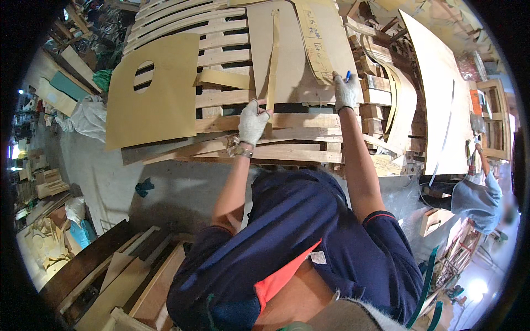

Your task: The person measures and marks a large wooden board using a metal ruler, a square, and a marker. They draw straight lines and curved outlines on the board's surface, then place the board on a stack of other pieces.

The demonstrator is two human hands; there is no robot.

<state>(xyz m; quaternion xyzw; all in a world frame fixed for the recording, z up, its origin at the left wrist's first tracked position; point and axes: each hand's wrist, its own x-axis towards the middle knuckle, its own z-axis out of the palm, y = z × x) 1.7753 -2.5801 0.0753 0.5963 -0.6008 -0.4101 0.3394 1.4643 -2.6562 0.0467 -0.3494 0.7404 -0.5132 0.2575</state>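
Observation:
My left hand (254,122), in a pale knit work glove, is closed at the lower part of a narrow tan strip (273,60), its fingers pinched at the strip's edge. The strip lies lengthwise over a pale flat board (287,66). Farther right, my gloved right hand (346,92) is closed round a blue pen (348,76). Its fingers touch the lower end of a long tan template (313,44) with handwriting on it. The template lies on the same board, which rests on slatted wooden pallets (223,58).
A tan sheet with an oval hole (154,105) lies on the pallet at left. To the right are stacked wood blocks (375,99), curved strips (393,102) and a large upright-looking panel (441,105). Another person (477,196) works at far right. Timber (121,276) lies at lower left.

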